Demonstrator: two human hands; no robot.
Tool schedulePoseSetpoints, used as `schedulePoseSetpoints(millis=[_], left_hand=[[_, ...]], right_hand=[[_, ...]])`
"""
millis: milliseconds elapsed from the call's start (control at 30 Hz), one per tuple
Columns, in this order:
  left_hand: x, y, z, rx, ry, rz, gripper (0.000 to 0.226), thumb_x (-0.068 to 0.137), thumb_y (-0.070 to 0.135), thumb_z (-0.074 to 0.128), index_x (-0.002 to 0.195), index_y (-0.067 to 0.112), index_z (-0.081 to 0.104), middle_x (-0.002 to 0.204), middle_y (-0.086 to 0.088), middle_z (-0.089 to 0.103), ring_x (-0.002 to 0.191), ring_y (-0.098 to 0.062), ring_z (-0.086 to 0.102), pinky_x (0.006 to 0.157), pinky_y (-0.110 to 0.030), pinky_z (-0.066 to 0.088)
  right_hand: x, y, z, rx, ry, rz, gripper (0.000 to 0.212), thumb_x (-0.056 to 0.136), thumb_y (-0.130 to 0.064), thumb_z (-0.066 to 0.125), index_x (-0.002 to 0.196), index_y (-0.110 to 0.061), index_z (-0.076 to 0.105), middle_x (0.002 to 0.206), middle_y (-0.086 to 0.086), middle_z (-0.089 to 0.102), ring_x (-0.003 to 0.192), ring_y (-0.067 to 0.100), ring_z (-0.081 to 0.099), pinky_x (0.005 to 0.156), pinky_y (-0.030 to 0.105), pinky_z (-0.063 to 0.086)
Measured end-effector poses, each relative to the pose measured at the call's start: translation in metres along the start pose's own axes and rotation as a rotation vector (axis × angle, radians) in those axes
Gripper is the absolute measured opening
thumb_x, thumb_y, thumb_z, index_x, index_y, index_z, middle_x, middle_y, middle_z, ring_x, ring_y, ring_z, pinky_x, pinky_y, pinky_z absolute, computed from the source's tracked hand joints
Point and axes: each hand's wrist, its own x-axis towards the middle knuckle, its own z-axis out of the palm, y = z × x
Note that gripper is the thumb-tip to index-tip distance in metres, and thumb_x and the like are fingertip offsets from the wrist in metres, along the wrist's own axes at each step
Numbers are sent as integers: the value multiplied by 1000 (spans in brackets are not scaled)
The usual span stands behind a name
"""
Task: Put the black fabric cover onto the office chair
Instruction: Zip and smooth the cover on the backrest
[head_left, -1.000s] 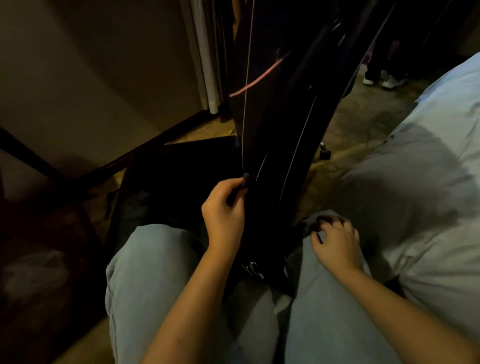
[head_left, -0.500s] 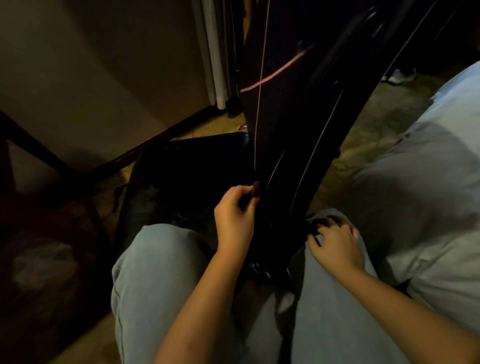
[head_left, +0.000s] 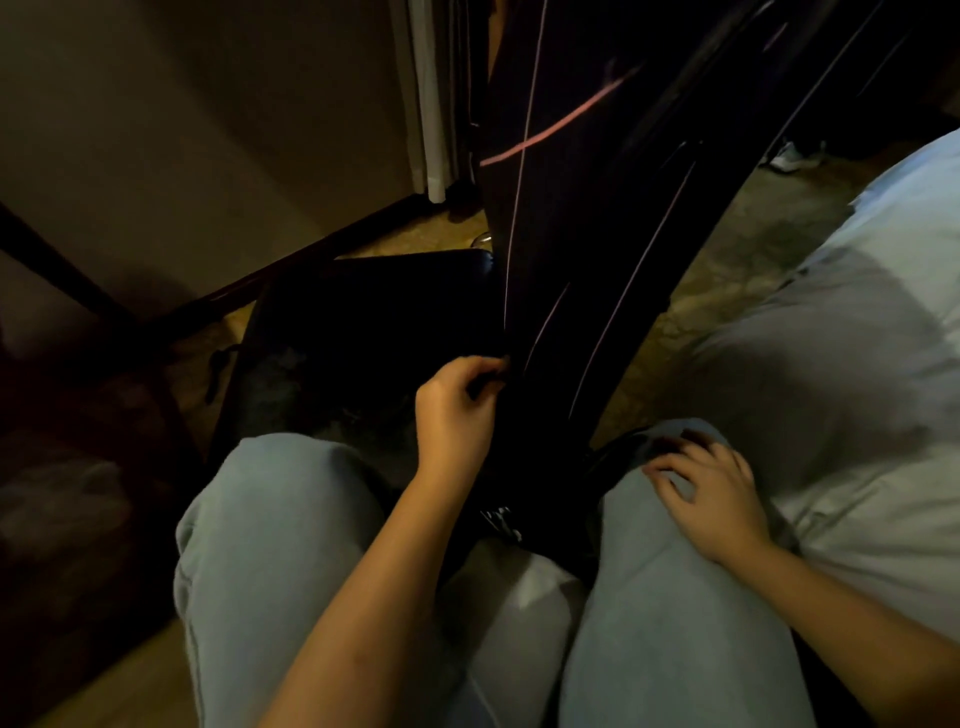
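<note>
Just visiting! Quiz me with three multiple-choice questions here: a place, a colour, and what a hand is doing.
1. Where does the right hand rest? A. wall B. right knee C. white bedding
2. What colour is the curved stripe on the black fabric cover? A. green B. yellow C. pink
3. What is the left hand doing? A. pinching the cover's edge B. lying flat on the floor C. pointing upward
B: its fingers lie on that knee. C: it shows pinkish against the black. A: its curled fingers close on the cloth.
</note>
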Motion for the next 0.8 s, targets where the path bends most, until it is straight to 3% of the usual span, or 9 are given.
schedulePoseSetpoints(millis=[167, 333, 500, 667, 800], left_hand=[[4, 21, 1, -100, 120, 30, 21, 82, -4, 68, 100, 7, 72, 95, 6, 66, 91, 3, 62, 85, -13, 49], [-2, 19, 7, -51, 144, 38, 19, 85, -3, 66, 102, 5, 71, 96, 5, 65, 93, -2, 60, 86, -13, 49], [-13, 5, 9, -43, 70, -28, 15, 84, -3, 67, 98, 3, 70, 93, 7, 61, 90, 2, 57, 83, -7, 46], [-23, -15, 15, -29, -83, -156, 9, 85, 2, 70, 93, 5, 72, 89, -3, 70, 85, -10, 66, 78, -12, 51], [-26, -18, 22, -1, -125, -206, 10, 85, 3, 71, 94, 6, 74, 88, -4, 73, 85, -11, 68, 77, -16, 53]], right_hand=[[9, -24, 7, 43, 3, -75, 51, 83, -54, 30, 94, -29, 74, 111, -1, 68, 116, 30, 50, 102, 49, 32], [11, -39, 7, 87, -39, -117, 61, 79, -58, 27, 96, -24, 74, 117, 1, 67, 125, 29, 45, 106, 50, 28], [13, -28, 12, 51, -2, -92, 59, 81, -58, 27, 94, -25, 74, 113, -1, 68, 125, 28, 45, 103, 45, 28], [15, -19, 13, 19, 26, -69, 56, 82, -56, 28, 93, -25, 74, 115, 1, 67, 124, 31, 46, 103, 46, 29], [15, -17, 15, 1, 52, -67, 53, 82, -52, 29, 91, -26, 74, 110, 0, 69, 117, 30, 50, 101, 45, 31]])
